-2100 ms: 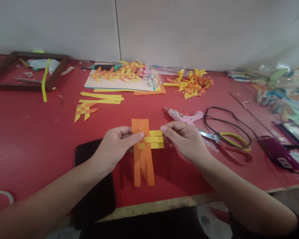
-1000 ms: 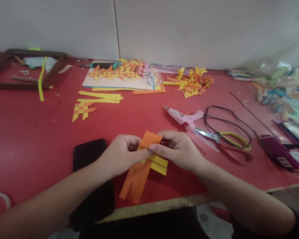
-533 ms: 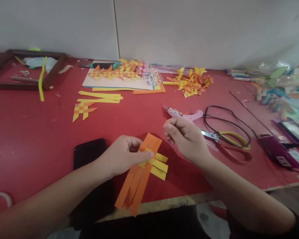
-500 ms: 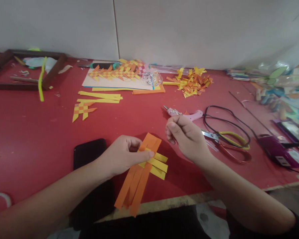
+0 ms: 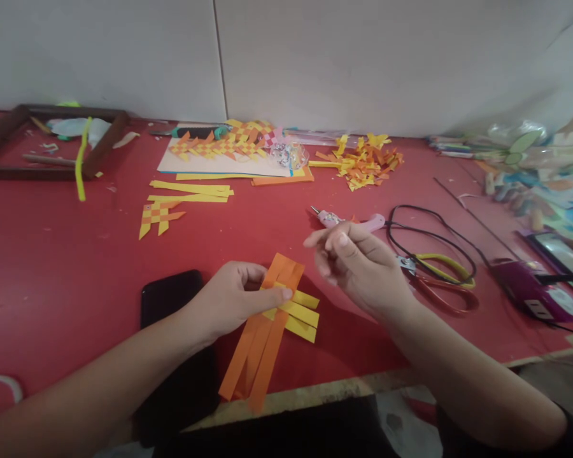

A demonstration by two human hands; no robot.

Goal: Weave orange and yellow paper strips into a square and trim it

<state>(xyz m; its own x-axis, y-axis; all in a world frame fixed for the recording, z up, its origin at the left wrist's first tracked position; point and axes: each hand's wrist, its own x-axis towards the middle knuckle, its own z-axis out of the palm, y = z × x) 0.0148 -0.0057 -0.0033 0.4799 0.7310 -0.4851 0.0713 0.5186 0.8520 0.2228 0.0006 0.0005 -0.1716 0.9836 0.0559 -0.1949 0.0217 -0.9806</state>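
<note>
Orange paper strips (image 5: 253, 350), interlaced with shorter yellow strips (image 5: 302, 313), sit just below the centre of the frame, slanting from upper right to lower left, their lower ends crossing the near edge of the red table (image 5: 76, 267); the left hand (image 5: 229, 298) pinches the crossing, its thumb flat on top and its other fingers partly hidden behind; the right hand (image 5: 365, 264) hovers to the right, apart from the weave, its fingers loosely bent and parted, in front of a pink glue gun (image 5: 328, 219); right of that hand, scissors (image 5: 407, 264) lie partly covered by it; a black slab (image 5: 172, 296) lies under the left forearm; left of centre is a checkered paper fish (image 5: 158, 216), just below loose yellow strips (image 5: 191, 188); a heap of paper scraps (image 5: 370, 162) lies at upper right of centre; a brown frame (image 5: 38, 172) fills the upper left.
</note>
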